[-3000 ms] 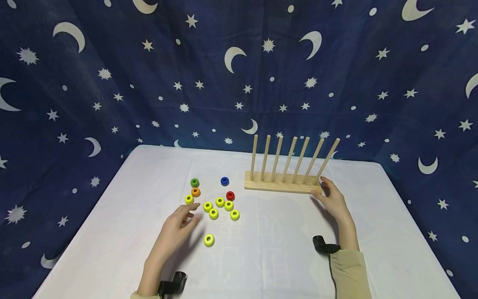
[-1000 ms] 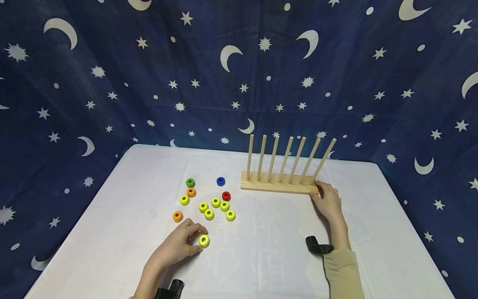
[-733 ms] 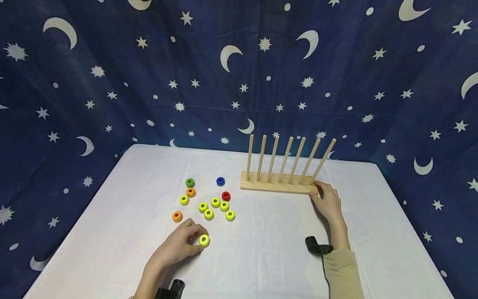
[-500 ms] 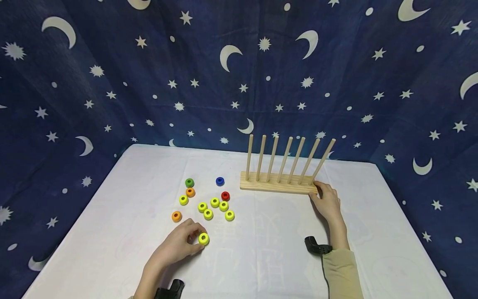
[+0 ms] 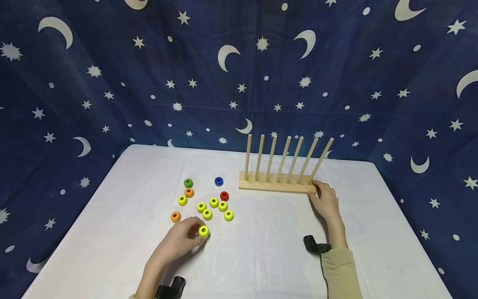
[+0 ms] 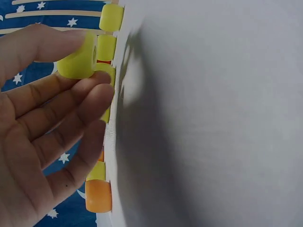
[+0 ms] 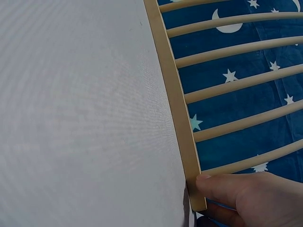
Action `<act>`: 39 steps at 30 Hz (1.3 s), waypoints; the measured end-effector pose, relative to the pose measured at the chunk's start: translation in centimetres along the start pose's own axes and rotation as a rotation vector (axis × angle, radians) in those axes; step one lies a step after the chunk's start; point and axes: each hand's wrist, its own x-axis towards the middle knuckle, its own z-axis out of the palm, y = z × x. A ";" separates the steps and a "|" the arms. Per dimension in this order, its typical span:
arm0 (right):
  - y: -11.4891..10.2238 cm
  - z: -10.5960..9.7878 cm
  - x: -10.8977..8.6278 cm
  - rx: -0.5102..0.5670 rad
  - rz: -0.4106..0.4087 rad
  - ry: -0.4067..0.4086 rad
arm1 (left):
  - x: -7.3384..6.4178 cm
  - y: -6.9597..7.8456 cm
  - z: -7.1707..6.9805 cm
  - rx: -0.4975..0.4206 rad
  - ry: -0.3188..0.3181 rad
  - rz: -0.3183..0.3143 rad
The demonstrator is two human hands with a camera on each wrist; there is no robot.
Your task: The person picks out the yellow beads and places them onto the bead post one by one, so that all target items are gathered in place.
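Between thumb and fingers, my left hand [image 5: 178,241] pinches a yellow bead [image 5: 203,231] with a dark hole. In the left wrist view the same yellow bead [image 6: 78,59] sits under the thumb, raised off the cloth. My right hand [image 5: 325,202] grips the right end of a wooden peg rack [image 5: 276,188], which has several upright bare pegs. The right wrist view shows the thumb against the rack's base [image 7: 177,111]. Behind the left hand lie several loose yellow beads [image 5: 207,214], plus an orange bead [image 5: 175,216] close to its knuckles.
Farther back on the white tablecloth [image 5: 261,249] are a green bead [image 5: 188,182], another orange bead [image 5: 189,192], a red bead [image 5: 224,196] and a blue bead [image 5: 218,181]. A dark blue curtain [image 5: 149,66] with moons and stars hangs behind the table.
The left hand moved from near the bead group to the front yellow bead, pinched it and lifted it. An orange bead now shows beside that hand. The right hand stays at the rack's end.
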 end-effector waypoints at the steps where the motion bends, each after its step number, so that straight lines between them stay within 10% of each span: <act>1: 0.0 -0.1 0.0 -0.001 0.008 -0.011 | 0.1 0.1 0.0 -0.002 0.012 -0.001; 21: 0.1 -0.2 0.1 -0.008 0.017 -0.026 | 3.0 2.4 -0.6 -0.124 0.310 0.132; 39: 0.2 -0.2 0.2 -0.013 0.003 -0.026 | 7.0 6.3 -1.4 -0.156 0.331 0.147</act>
